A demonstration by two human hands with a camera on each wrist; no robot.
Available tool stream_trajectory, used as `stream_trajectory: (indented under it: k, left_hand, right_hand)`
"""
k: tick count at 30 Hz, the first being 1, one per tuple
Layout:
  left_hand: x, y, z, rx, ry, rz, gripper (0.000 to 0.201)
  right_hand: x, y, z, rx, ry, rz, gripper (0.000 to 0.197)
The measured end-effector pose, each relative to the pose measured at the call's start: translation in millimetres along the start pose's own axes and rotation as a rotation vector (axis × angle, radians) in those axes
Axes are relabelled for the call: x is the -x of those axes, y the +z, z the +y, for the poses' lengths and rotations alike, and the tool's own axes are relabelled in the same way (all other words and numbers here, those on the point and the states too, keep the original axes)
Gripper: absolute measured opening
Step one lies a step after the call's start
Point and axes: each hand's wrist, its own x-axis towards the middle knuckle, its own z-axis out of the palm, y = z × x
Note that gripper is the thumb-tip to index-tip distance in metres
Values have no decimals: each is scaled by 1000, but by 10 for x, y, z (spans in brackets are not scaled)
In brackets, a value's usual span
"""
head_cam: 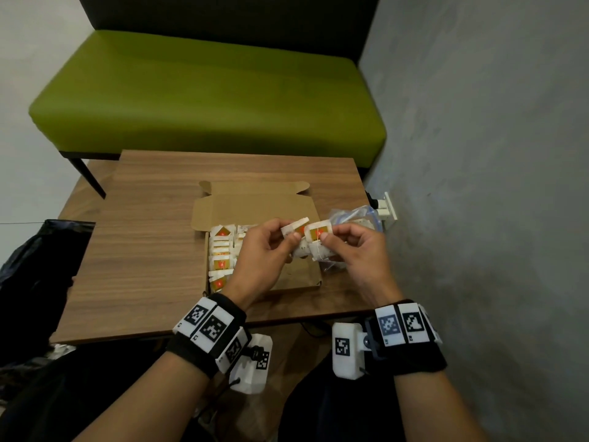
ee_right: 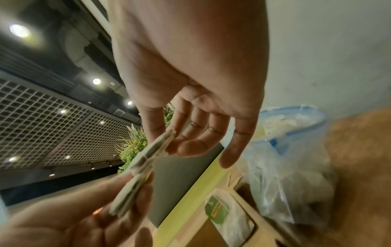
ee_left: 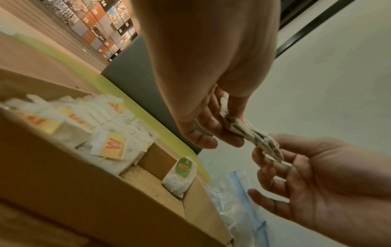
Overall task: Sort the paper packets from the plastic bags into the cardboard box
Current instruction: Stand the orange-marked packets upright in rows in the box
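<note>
Above the open cardboard box (head_cam: pixel 299 275) both hands hold a small bunch of white paper packets (head_cam: pixel 307 237) with yellow-and-red tags. My left hand (head_cam: pixel 271 247) pinches the left end of the bunch (ee_left: pixel 239 127). My right hand (head_cam: pixel 347 247) pinches the right end (ee_right: pixel 156 148). Several yellow-tagged packets (head_cam: pixel 221 253) stand packed in the box's left part (ee_left: pixel 110 143). One green-tagged packet (ee_left: pixel 182 175) leans in the box's right corner (ee_right: pixel 222 215). A clear plastic bag (head_cam: pixel 357 218) with a blue zip lies right of the box (ee_right: pixel 292 167).
The box sits on a small wooden table (head_cam: pixel 143 244). A green bench (head_cam: pixel 204 97) stands behind it, and a grey wall (head_cam: pixel 478 154) runs along the right. A black bag (head_cam: pixel 35 269) lies at the table's left edge. A wall socket (head_cam: pixel 387 208) is behind the plastic bag.
</note>
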Motion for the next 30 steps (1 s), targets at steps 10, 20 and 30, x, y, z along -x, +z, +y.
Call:
stream_trajectory:
  k: [10,20,30]
  left_hand:
    - [78,-768,-44,29,-74,261,13]
    - [217,-1239,-170,-19,-95,369,19]
    - [323,-1160,-245,-46,-147,272,17]
  right_hand:
    - [-16,367,38,-18,138,-16,10]
    - [-116,993,362,578,137,-202,12]
    - [-93,1087,367,961,-15,-170,21]
